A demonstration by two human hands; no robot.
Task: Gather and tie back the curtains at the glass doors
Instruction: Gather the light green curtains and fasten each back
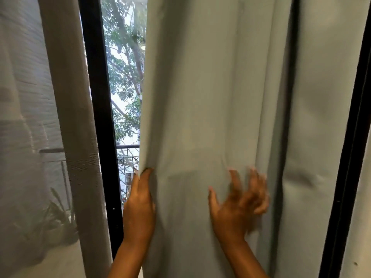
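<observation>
The heavy pale grey-green fabric curtain (210,97) was found hanging in broad vertical folds across the middle and right of the view, in front of the glass door, its left edge drawn clear of a narrow strip of pane. That left edge was held by the left hand (140,205), the fingers wrapped round behind the cloth and the thumb laid along the front, so that a small pucker was raised at the point of grip. The right hand (239,205) was seen spread wide against the front of the curtain, fingers splayed and blurred; nothing was enclosed by it, and whether the cloth was actually touched could not be told. The step in hand was judged to be the gathering of the folds, with the tying not yet begun; no tie-back was visible. The next move was judged to call for the loose width to be bunched between the two hands. To the left stood the black metal door frame (100,117), then a translucent white sheer curtain (26,117). Trees and a dark balcony railing (128,146) were observed through the glass.
</observation>
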